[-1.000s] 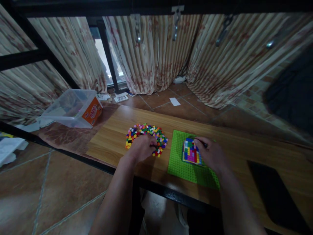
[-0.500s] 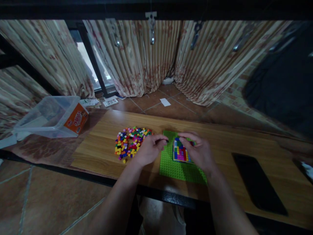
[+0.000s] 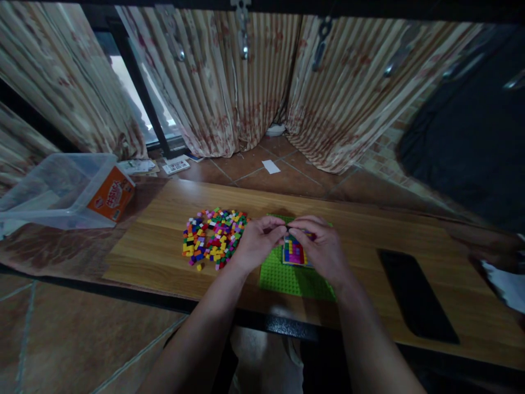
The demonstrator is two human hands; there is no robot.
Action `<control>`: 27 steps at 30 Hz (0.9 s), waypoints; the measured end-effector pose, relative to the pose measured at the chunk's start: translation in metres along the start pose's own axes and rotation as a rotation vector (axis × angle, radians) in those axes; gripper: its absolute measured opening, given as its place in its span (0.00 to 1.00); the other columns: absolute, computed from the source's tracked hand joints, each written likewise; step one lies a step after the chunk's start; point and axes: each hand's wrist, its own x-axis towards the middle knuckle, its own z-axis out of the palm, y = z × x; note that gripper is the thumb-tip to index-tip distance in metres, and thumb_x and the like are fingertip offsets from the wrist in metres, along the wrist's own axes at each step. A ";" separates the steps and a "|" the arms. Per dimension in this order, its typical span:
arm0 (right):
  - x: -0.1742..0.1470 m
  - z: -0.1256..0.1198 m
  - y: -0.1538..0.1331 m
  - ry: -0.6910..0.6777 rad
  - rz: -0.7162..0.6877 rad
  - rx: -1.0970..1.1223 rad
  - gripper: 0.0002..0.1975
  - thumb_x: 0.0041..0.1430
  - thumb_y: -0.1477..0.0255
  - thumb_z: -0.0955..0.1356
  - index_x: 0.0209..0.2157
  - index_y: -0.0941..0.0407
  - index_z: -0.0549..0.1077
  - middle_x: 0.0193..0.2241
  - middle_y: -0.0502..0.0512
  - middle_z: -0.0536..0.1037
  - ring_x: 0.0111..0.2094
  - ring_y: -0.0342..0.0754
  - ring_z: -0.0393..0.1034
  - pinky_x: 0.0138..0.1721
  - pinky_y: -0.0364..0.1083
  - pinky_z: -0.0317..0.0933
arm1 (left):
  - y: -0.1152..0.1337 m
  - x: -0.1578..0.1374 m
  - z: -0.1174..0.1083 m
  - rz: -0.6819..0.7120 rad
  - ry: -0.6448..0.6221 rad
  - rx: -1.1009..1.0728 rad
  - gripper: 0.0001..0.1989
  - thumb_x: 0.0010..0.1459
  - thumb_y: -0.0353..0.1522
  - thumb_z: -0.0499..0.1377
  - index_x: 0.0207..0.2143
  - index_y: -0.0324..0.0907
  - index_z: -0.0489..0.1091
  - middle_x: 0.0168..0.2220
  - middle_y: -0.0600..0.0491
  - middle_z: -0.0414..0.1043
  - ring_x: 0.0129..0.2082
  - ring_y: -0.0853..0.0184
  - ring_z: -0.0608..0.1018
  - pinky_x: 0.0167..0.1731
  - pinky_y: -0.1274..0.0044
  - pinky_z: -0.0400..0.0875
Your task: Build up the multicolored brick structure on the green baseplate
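My left hand (image 3: 259,241) is closed in a pinch, with a small dark building brick (image 3: 287,227) at its fingertips. Facing it, my right hand (image 3: 322,243) is pinched too, and its thumb and fingers meet the same dark brick. Just below the fingertips lies a multicoloured brick panel (image 3: 293,253) with blue, red, yellow and pink bricks; my right hand covers part of it. The panel rests on a green studded baseplate (image 3: 279,279). Left of my left hand spreads a pile of loose coloured bricks (image 3: 219,243).
A wooden board (image 3: 151,257) carries the baseplate and pile. On its right lies a black flat object (image 3: 416,295). A clear plastic box (image 3: 74,191) with an orange label stands at the far left. Beyond the board are tiled floor, a white card (image 3: 270,166) and striped curtains (image 3: 213,87).
My hands have come together, fingertips meeting above the panel with the dark brick between them. The whole view has shifted slightly, so things appear a little farther left and higher.
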 end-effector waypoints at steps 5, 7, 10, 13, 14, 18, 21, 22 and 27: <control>0.000 -0.010 0.014 0.206 0.136 0.093 0.08 0.57 0.65 0.69 0.35 0.51 0.81 0.38 0.54 0.80 0.43 0.51 0.73 0.48 0.52 0.64 | -0.011 0.009 -0.007 -0.004 0.168 0.169 0.08 0.56 0.32 0.57 0.36 0.38 0.75 0.28 0.54 0.76 0.23 0.73 0.74 0.25 0.81 0.66; 0.000 -0.012 0.021 0.206 0.204 0.132 0.08 0.55 0.65 0.70 0.34 0.52 0.81 0.37 0.54 0.80 0.41 0.51 0.74 0.47 0.53 0.65 | -0.017 0.013 -0.008 -0.015 0.175 0.261 0.08 0.55 0.30 0.58 0.35 0.38 0.75 0.24 0.56 0.74 0.23 0.72 0.73 0.24 0.80 0.65; -0.002 -0.011 0.027 0.142 0.280 0.161 0.08 0.53 0.64 0.71 0.32 0.52 0.81 0.37 0.54 0.80 0.41 0.51 0.74 0.46 0.52 0.65 | -0.022 0.014 -0.002 -0.033 0.129 0.294 0.07 0.53 0.29 0.59 0.34 0.38 0.75 0.23 0.56 0.73 0.23 0.71 0.73 0.27 0.79 0.67; -0.002 -0.008 0.025 0.084 0.286 0.156 0.07 0.52 0.65 0.71 0.31 0.52 0.81 0.37 0.54 0.80 0.42 0.51 0.73 0.48 0.52 0.64 | -0.023 0.014 0.007 -0.052 0.092 0.226 0.06 0.52 0.28 0.59 0.33 0.38 0.75 0.23 0.56 0.73 0.24 0.71 0.73 0.29 0.79 0.68; -0.002 -0.007 0.024 0.076 0.285 0.150 0.07 0.52 0.65 0.71 0.31 0.51 0.81 0.38 0.54 0.80 0.43 0.51 0.73 0.48 0.52 0.63 | -0.024 0.014 0.010 -0.060 0.091 0.207 0.06 0.51 0.27 0.60 0.33 0.38 0.75 0.22 0.57 0.72 0.24 0.72 0.73 0.29 0.79 0.68; -0.002 -0.007 0.023 0.060 0.295 0.147 0.07 0.50 0.64 0.72 0.30 0.51 0.81 0.38 0.54 0.79 0.44 0.52 0.72 0.51 0.53 0.62 | -0.026 0.017 0.015 -0.070 0.123 0.190 0.05 0.50 0.27 0.60 0.31 0.38 0.74 0.22 0.57 0.72 0.23 0.72 0.73 0.27 0.79 0.67; -0.002 -0.006 0.024 0.044 0.308 0.143 0.07 0.49 0.64 0.72 0.30 0.50 0.81 0.39 0.54 0.79 0.45 0.52 0.72 0.51 0.54 0.62 | -0.028 0.018 0.015 -0.065 0.140 0.193 0.05 0.50 0.27 0.60 0.32 0.38 0.74 0.22 0.56 0.72 0.23 0.71 0.73 0.27 0.79 0.67; -0.002 -0.006 0.025 0.041 0.310 0.140 0.07 0.49 0.64 0.72 0.30 0.50 0.81 0.40 0.54 0.78 0.45 0.52 0.72 0.51 0.54 0.62 | -0.028 0.017 0.015 -0.060 0.145 0.199 0.06 0.50 0.27 0.60 0.33 0.38 0.74 0.23 0.56 0.72 0.24 0.71 0.73 0.27 0.79 0.67; -0.002 -0.001 0.025 0.065 0.317 0.134 0.06 0.47 0.65 0.72 0.28 0.50 0.81 0.39 0.54 0.78 0.44 0.52 0.72 0.51 0.54 0.62 | -0.030 0.015 0.015 0.000 0.158 0.273 0.08 0.51 0.28 0.60 0.35 0.37 0.75 0.27 0.53 0.76 0.26 0.70 0.75 0.29 0.79 0.69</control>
